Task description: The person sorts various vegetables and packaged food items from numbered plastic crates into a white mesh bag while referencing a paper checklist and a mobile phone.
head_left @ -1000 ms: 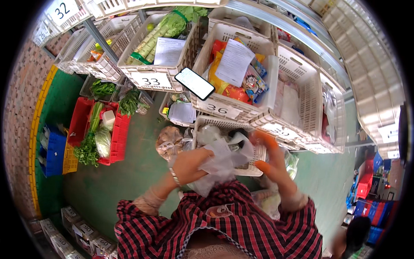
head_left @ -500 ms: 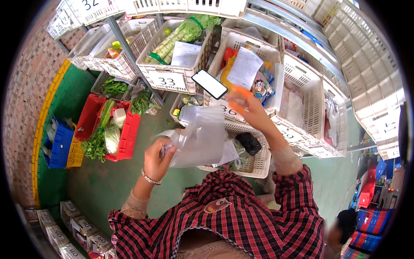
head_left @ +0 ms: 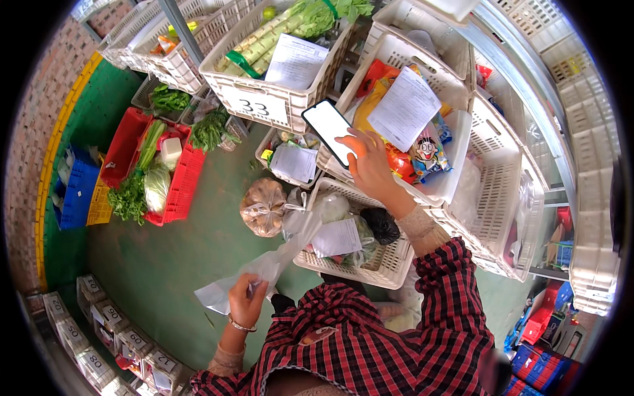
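Note:
My left hand [head_left: 247,305] pinches a clear plastic bag [head_left: 269,263], which stretches flat toward the near crate. My right hand [head_left: 374,173] has orange coverings on its fingertips. Its fingers reach over a phone [head_left: 322,124] with a bright white screen, at the screen's lower right; they are extended, and the hand grips nothing. The phone leans at the front of a white crate, its mount hidden. Below it, a low white crate [head_left: 395,269] holds a printed sheet [head_left: 337,237], a black bag [head_left: 381,226] and bagged vegetables.
A bag of brown lumpy produce [head_left: 263,206] sits on the green floor. White crates with leafy stalks [head_left: 281,41], snack packets [head_left: 428,153] and paper sheets line the rack ahead. Left are a red crate [head_left: 184,175] of vegetables and a blue crate [head_left: 78,188].
My left hand has moved down toward me, drawing the plastic bag lower and uncovering the brown produce bag. My right hand has come onto the phone screen. The view has shifted.

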